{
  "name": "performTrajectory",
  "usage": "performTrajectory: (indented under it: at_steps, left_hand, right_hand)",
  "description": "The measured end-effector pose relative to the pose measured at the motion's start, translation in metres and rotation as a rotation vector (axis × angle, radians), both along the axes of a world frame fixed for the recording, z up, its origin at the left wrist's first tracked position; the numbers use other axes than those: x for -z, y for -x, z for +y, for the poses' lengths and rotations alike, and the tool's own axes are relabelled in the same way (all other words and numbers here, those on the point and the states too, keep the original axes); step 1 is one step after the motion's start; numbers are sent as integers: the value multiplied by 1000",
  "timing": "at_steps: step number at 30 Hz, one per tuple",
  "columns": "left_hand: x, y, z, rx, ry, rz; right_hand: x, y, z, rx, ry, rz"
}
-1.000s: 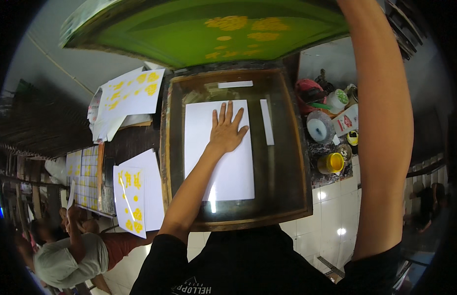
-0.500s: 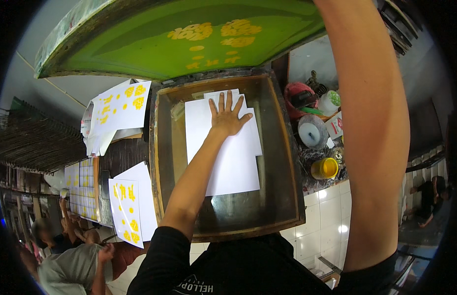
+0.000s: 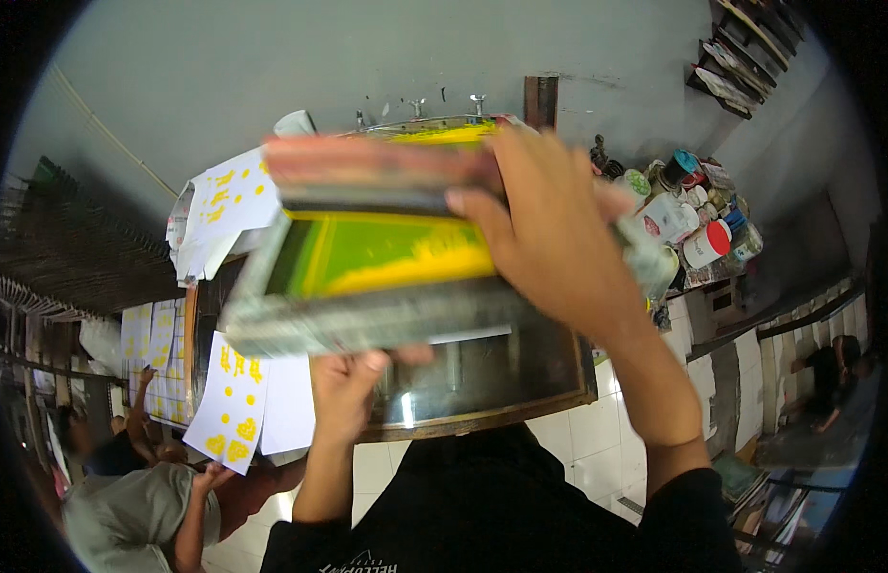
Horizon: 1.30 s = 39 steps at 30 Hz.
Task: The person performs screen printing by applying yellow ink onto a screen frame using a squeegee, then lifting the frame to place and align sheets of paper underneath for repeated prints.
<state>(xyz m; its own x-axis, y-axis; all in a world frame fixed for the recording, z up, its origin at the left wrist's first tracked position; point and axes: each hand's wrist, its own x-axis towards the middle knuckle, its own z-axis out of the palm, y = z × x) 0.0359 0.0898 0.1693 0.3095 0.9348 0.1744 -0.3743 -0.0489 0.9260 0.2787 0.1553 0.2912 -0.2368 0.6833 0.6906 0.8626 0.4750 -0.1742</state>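
Note:
My right hand [image 3: 558, 229], blurred by motion, is closed round a squeegee [image 3: 367, 172] with a reddish handle and a dark lower edge. It passes above a screen-printing frame [image 3: 358, 320], whose green mesh carries streaks of yellow ink [image 3: 406, 267]. The frame's near edge stands raised over the dark glass-topped table [image 3: 463, 382]. At that edge, from below, my left hand [image 3: 343, 392] grips the frame; its fingers are partly hidden. A thin strip of white paper [image 3: 472, 334] shows beneath the frame, the rest covered.
Sheets with yellow prints [image 3: 229, 401] lie to the left, where a co-worker's hand [image 3: 213, 476] touches one. More printed sheets [image 3: 219, 201] are stacked farther back. Several jars and tubs [image 3: 706, 244] crowd the right side. A grey wall [image 3: 320, 57] rises behind.
The screen frame has come down over the white paper. My left hand has left the paper for the frame's near edge. My right hand now holds the squeegee.

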Motion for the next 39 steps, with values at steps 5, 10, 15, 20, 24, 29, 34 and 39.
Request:
performTrajectory:
  at_steps: [5, 10, 15, 20, 24, 29, 34, 39]
  left_hand:
    - [76, 8, -69, 51, 713, -73]
    - [122, 6, -78, -1, 982, -255]
    - [130, 10, -75, 1, 1102, -327]
    - [137, 10, -76, -48, 1184, -318]
    - [142, 11, -81, -45, 1156, -361]
    - [144, 11, -81, -31, 1139, -257]
    - [138, 9, -85, -85, 1115, -126]
    - [137, 6, -90, -149, 1101, -272]
  right_hand:
    - [101, 2, -36, -76, 672, 44]
    - [169, 21, -42, -162, 826, -141]
    - [190, 24, -54, -152, 725, -221]
    - [190, 27, -31, -93, 552, -285]
    - [197, 20, 21, -74, 406, -250]
    - [201, 8, 109, -36, 386, -261]
    - [202, -3, 199, -2, 345, -286]
    - [198, -10, 271, 5, 291, -305]
